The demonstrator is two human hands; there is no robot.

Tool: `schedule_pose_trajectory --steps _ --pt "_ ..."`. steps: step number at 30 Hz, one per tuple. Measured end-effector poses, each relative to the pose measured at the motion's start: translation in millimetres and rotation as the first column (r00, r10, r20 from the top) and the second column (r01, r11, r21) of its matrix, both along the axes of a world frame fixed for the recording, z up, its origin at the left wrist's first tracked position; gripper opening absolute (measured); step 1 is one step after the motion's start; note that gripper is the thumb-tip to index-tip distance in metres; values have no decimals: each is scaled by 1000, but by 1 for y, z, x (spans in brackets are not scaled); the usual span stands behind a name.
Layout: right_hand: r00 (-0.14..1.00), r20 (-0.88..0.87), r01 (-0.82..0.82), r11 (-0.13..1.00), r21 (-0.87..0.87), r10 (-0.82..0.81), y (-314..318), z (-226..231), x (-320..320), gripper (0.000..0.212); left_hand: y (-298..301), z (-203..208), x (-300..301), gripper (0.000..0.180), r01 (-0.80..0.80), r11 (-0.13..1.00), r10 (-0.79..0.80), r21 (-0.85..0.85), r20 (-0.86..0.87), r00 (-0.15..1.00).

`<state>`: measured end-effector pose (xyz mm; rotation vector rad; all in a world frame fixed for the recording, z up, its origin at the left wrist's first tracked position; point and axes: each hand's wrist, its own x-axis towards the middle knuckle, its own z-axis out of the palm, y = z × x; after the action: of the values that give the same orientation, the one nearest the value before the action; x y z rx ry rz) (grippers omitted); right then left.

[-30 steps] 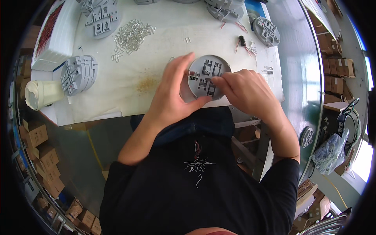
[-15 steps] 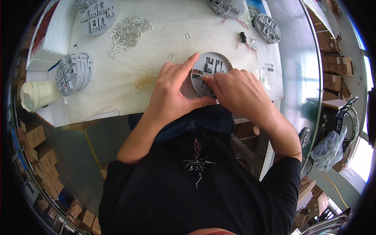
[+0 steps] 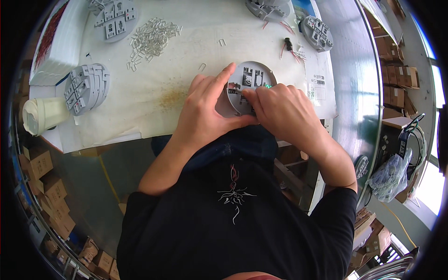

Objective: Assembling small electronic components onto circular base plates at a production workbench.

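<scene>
Beyond and left of the left grip (image 3: 203,109), silvery clips (image 3: 154,39) lie heaped on the counter (image 3: 200,32), presumably for easy reach. That grip spans and holds the rim of a round grey housing (image 3: 247,86), probably steadying it between both grips. The right grip (image 3: 287,107) curls narrowly over its face; whether it pinches a part cannot be told.

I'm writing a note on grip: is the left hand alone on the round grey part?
No, the left hand holds the rim of the round grey part while the right hand works at its face.
</scene>
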<state>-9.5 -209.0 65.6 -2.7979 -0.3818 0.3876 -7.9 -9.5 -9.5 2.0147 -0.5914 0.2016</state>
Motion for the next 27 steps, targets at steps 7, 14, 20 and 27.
schedule_pose_trajectory --steps 7,14,20,27 --pt "990 80 -120 993 3 120 -8 -8 8 48 -1 0 1 103 7 1000 -7 -23 -11 1000" --pt "985 46 -165 986 21 164 -11 -8 16 48 -1 1 1 102 10 999 -11 -35 -36 999" --pt "984 40 -174 984 48 173 -8 -11 15 47 0 2 1 101 12 1000 -13 -18 -45 999" --pt "995 5 -103 994 43 103 -12 4 10 49 2 -1 0 100 -3 999 1 -38 -41 999"
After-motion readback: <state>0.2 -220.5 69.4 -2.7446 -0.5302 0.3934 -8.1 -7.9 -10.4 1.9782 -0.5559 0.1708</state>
